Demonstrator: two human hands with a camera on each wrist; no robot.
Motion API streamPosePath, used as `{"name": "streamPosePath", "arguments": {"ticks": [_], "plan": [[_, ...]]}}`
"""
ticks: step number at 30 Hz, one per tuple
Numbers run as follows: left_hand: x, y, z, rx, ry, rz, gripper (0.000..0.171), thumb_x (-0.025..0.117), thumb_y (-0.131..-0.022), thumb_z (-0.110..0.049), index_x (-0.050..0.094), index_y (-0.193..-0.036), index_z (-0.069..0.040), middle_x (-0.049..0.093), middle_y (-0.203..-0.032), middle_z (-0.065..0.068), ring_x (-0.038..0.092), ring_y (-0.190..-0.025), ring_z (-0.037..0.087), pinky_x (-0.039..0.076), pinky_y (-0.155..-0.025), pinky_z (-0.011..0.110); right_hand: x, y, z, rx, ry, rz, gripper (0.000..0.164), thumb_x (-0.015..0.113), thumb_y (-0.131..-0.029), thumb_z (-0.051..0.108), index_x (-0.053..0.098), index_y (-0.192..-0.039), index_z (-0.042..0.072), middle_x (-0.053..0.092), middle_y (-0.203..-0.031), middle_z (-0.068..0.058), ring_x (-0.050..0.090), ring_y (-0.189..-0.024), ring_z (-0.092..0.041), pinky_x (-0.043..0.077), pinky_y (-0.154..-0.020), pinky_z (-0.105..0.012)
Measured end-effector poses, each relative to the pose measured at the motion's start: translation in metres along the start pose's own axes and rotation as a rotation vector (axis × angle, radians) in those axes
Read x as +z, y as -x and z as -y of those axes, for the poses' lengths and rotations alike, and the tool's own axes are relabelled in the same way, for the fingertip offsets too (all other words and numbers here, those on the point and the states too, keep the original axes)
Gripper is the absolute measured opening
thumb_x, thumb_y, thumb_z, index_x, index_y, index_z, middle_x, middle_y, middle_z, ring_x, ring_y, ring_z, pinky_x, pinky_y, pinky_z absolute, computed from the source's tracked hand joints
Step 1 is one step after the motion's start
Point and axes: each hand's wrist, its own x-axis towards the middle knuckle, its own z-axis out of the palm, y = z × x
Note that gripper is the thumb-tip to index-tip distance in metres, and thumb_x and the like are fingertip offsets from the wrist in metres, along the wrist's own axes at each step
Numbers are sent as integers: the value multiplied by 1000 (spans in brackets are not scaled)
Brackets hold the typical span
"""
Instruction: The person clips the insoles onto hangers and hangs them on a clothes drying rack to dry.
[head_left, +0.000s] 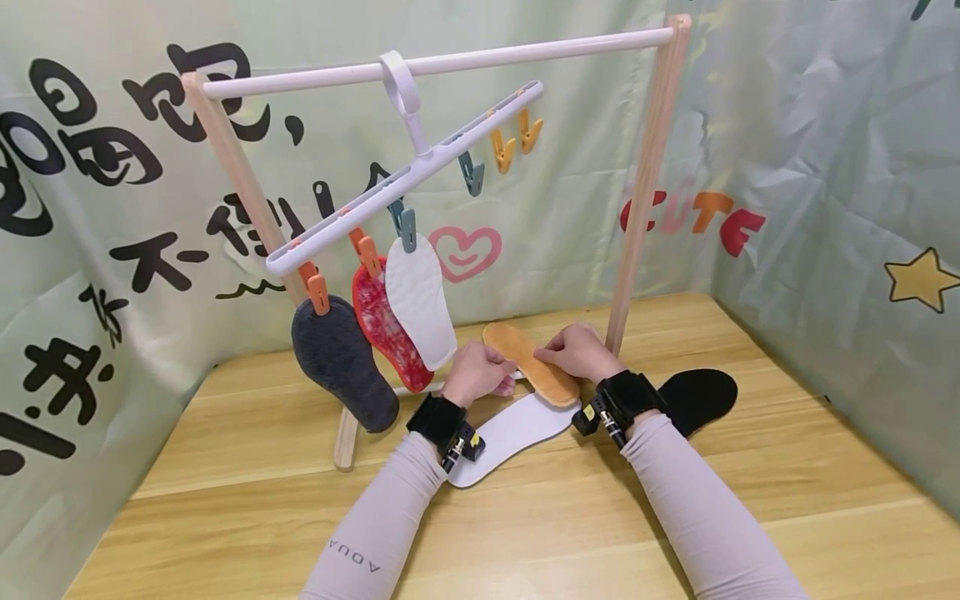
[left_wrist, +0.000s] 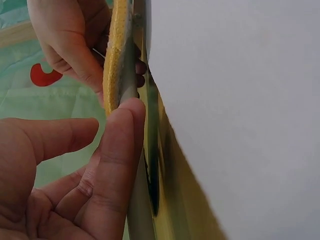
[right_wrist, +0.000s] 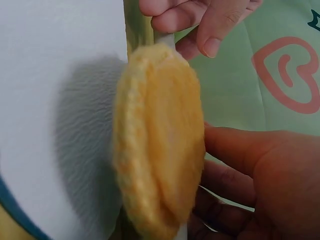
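An orange fuzzy insole [head_left: 551, 381] is tilted above a white insole [head_left: 517, 433] that lies on the table. My right hand [head_left: 581, 352] pinches the orange insole by its right edge, thumb on the upper face and fingers underneath. Beside the insole's left edge is my left hand [head_left: 477, 372]. In the left wrist view its thumb [left_wrist: 65, 135] stands apart from the forefinger, whose tip is close to the insole's yellow rim [left_wrist: 116, 60]; whether it touches cannot be told. Just right of my right wrist lies a black insole [head_left: 697, 398].
A white clip hanger [head_left: 420, 171] hangs tilted from a rail [head_left: 517, 55] on wooden posts. Its clips hold a dark grey insole [head_left: 337, 358], a red insole [head_left: 386, 325] and a white insole [head_left: 420, 300]. One blue clip [head_left: 472, 173] and two yellow clips [head_left: 503, 152] hang without insoles.
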Motion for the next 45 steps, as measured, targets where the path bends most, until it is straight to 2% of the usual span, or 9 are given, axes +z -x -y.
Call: {"name": "streamPosePath", "arguments": {"ticks": [6, 14, 21, 33, 39, 45], "plan": [[-1, 1, -1, -12, -23, 6, 21, 70, -104, -10, 79, -103, 10, 79, -78, 18, 73, -58, 12, 63, -61, 25, -1, 1, 0, -33, -19, 13, 35, 72, -104, 35, 84, -111, 3, 80, -91, -7, 63, -76, -17, 44, -65, -23], [-1, 2, -1, -5, -33, 0, 21, 71, -104, -11, 79, -101, 8, 79, -77, 18, 74, -58, 11, 64, -62, 25, -1, 2, 1, -44, -17, 8, 31, 73, -103, 33, 85, -110, 5, 81, -92, -6, 61, -77, -17, 43, -66, -24], [-1, 1, -2, 9, -53, -9, 20, 73, -103, -11, 80, -101, 8, 78, -77, 18, 72, -57, 10, 62, -60, 24, -2, 1, 3, -36, -31, 13, 28, 76, -101, 33, 86, -108, 8, 83, -101, -7, 65, -84, -17, 46, -71, -24], [1, 1, 0, 26, -45, -32, 19, 73, -102, -11, 80, -99, 7, 79, -81, 19, 74, -59, 11, 62, -61, 23, -2, 3, 1, -74, -85, -41, 19, 83, -96, 29, 79, -95, 10, 79, -88, -2, 62, -82, -18, 44, -74, -27], [1, 3, -1, 54, -55, -52, 19, 73, -102, -10, 80, -98, 7, 80, -82, 20, 77, -62, 13, 63, -62, 25, -4, 4, 0, -120, -139, -45, 17, 82, -96, 24, 77, -94, 8, 78, -85, -3, 61, -78, -15, 45, -72, -26], [0, 2, 0, 64, -38, -72, 20, 72, -103, -11, 79, -100, 8, 80, -81, 19, 75, -60, 11, 63, -61, 24, -8, 7, 3, -151, -282, -8, 15, 80, -99, 17, 76, -100, 2, 75, -89, -7, 62, -80, -15, 50, -74, -27]]}}
